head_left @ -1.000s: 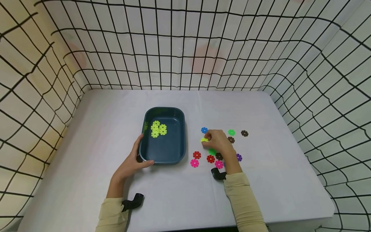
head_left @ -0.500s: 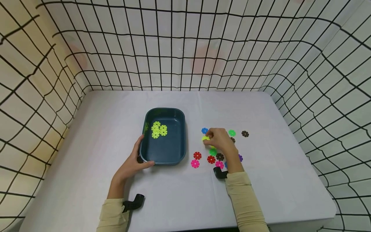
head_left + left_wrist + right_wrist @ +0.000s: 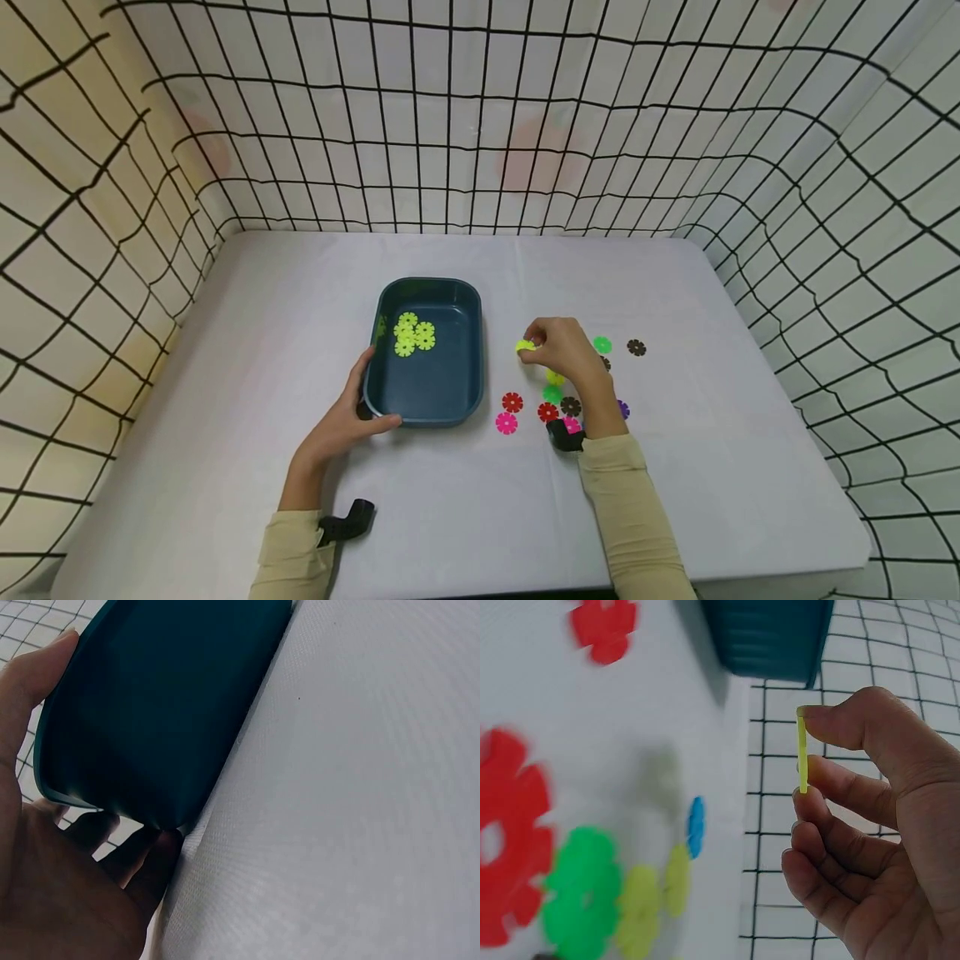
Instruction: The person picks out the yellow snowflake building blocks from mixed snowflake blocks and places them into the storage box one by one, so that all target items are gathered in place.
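Observation:
My left hand [image 3: 335, 432] holds the near left corner of a dark teal tray [image 3: 427, 387], thumb on the near side and the other fingers at the left wall. In the left wrist view its fingertips lie against the outside of the tray [image 3: 150, 712]. Several yellow-green flower-shaped plastic discs [image 3: 405, 333] lie overlapping inside. To the tray's right, my right hand [image 3: 566, 354] pinches another yellow disc [image 3: 524, 346]. The right wrist view shows this disc [image 3: 802, 754] edge-on between thumb and fingertips, raised off the table. A yellow disc [image 3: 555, 377] lies on the cloth below the hand.
Around my right forearm lie red [image 3: 512, 402], pink [image 3: 506, 423], green [image 3: 602, 344], brown [image 3: 636, 347] and purple [image 3: 624, 409] discs. A blue disc [image 3: 696, 827] shows in the right wrist view. A black wire grid [image 3: 480, 150] surrounds the white table [image 3: 285, 292].
My right hand has moved up and slightly left with the pinched yellow disc, uncovering the yellow one on the cloth and covering the blue one. The left hand and tray have stayed put.

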